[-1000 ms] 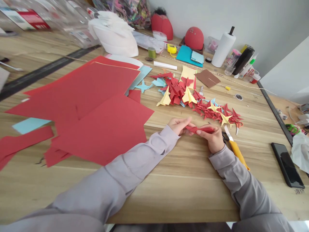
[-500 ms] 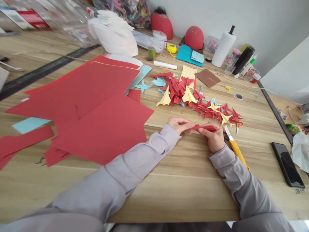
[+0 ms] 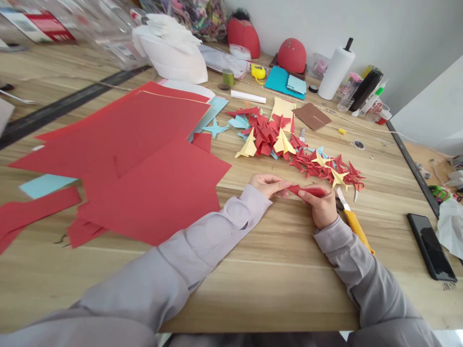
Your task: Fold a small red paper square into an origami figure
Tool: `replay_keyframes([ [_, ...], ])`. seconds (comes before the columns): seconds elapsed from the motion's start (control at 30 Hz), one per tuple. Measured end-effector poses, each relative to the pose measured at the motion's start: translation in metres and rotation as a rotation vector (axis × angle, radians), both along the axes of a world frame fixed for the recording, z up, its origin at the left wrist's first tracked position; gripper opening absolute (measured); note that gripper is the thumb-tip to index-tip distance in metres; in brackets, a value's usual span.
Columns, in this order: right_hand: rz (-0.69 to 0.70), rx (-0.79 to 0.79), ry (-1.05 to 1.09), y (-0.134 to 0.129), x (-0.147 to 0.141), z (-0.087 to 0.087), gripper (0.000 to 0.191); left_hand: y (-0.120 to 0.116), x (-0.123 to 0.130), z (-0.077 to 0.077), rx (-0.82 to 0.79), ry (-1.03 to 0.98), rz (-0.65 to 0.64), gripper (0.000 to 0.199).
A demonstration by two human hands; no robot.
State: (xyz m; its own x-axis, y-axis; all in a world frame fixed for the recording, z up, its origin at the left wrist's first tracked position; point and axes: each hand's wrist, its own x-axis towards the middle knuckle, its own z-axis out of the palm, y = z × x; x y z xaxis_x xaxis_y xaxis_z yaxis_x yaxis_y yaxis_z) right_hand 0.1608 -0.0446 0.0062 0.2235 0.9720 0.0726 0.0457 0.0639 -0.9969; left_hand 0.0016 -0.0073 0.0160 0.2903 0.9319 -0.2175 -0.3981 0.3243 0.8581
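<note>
**Folded red paper strip pinched between both hands, front of table**

Nearest are two grey sleeves (image 3: 365,270) and two bare hands, the person's own. The left hand (image 3: 268,185) and right hand (image 3: 318,207) are close together, with fingers curled rather than spread. The right hand's fingers (image 3: 307,193) clamp one narrow folded red paper strip (image 3: 311,191), and the left fingertips (image 3: 284,185) pinch its left end. The strip sits between the hands, over the wooden table (image 3: 253,294).

Change against the frame one second earlier: the strip shows shorter, its left end lying further right. The table layout matches.

Just beside the right hand lies one yellow utility knife (image 3: 356,226), blade extended. Further right is one black smartphone (image 3: 430,246). To the left lie at least three large red paper sheets (image 3: 152,190), overlapping.

Beyond the hands, a heap of folded red paper darts (image 3: 267,137) runs rightward, with four yellow paper darts (image 3: 284,143) among them. One blue paper star (image 3: 215,127) lies at the heap's left.

Farthest are two red domed forms (image 3: 292,55) and one white ribbed cylinder (image 3: 334,67).
</note>
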Motion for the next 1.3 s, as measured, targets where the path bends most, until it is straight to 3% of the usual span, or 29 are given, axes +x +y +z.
replay_keyframes([
  [0.33,-0.012,0.092,0.005,0.0008,-0.002,-0.003,0.015,0.0075,0.0036,-0.0051,-0.08,-0.094,0.098,0.041],
  [0.87,0.061,0.083,-0.085,-0.0009,-0.0017,-0.0017,0.02,0.004,0.0002,-0.0038,-0.035,-0.15,0.082,0.033],
  [1.3,0.008,0.064,-0.023,-0.0009,-0.0036,-0.0006,0.019,0.0021,0.0002,-0.0042,-0.013,-0.161,0.073,0.034],
])
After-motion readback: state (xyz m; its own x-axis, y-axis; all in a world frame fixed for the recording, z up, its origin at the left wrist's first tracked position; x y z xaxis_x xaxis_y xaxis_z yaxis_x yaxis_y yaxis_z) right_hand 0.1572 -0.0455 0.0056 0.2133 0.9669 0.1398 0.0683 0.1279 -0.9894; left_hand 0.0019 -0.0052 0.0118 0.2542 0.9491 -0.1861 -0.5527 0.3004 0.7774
